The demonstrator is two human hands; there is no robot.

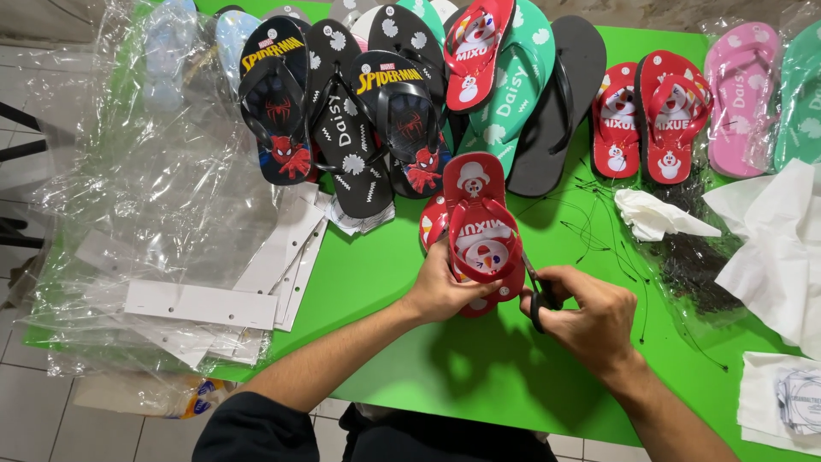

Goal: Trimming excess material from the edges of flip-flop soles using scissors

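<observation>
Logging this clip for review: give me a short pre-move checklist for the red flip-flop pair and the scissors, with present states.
1. Left hand grips the red rubber flip-flop pair with snowman print: ok.
2. Right hand holds the black-handled scissors: ok.
3. Scissor blades reach the flip-flop's right edge: ok.
4. What the blades are cutting: cannot tell.
5. Left fingers away from blades: ok, they sit on the opposite side.
6. Green table free under the hands: ok.

A small packing workshop – green table (479, 359) heaped with flip-flops (402, 120), clear plastic bags (162, 197), card headers (201, 304)
</observation>
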